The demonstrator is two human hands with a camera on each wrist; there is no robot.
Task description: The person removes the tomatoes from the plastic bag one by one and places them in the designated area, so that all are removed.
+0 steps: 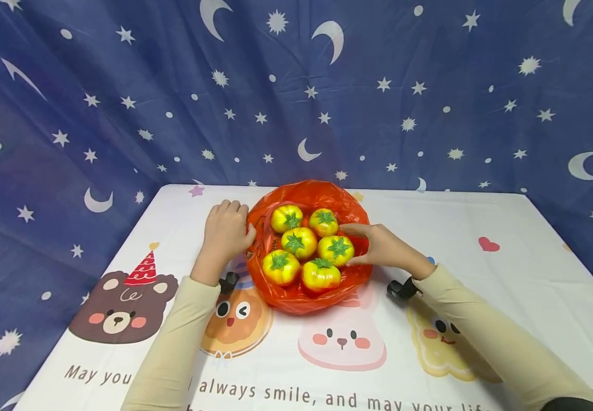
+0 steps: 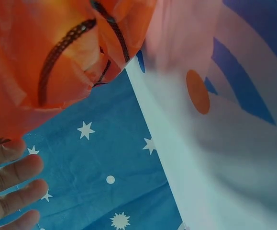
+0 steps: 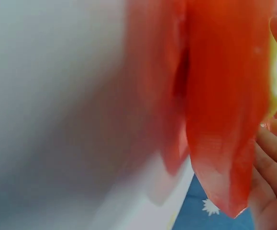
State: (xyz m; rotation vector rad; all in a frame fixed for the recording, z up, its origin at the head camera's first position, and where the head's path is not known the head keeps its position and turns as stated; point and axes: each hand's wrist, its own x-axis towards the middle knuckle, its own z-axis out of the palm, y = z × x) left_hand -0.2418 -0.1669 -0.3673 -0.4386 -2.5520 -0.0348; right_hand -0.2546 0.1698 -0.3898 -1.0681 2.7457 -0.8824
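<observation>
A red plastic bag (image 1: 300,302) stands on the table with its mouth rolled open. Inside it lie several yellow tomatoes with green, star-shaped tops, among them a right-hand tomato (image 1: 336,250). At the bag's left rim my left hand (image 1: 227,228) holds the edge, thumb over the rim; the left wrist view shows its fingers (image 2: 18,172) below the bag's orange-looking side. My right hand (image 1: 386,246) reaches over the right rim, thumb and fingers spread apart around the right-hand tomato. Whether they touch it is hard to tell. The right wrist view shows yellow fruit between thumb and fingers.
A white tablecloth (image 1: 481,228) with printed cartoon animals and lettering covers the table. Behind it hangs a dark blue curtain (image 1: 379,131) with moons and stars. Black straps with small devices sit at both wrists.
</observation>
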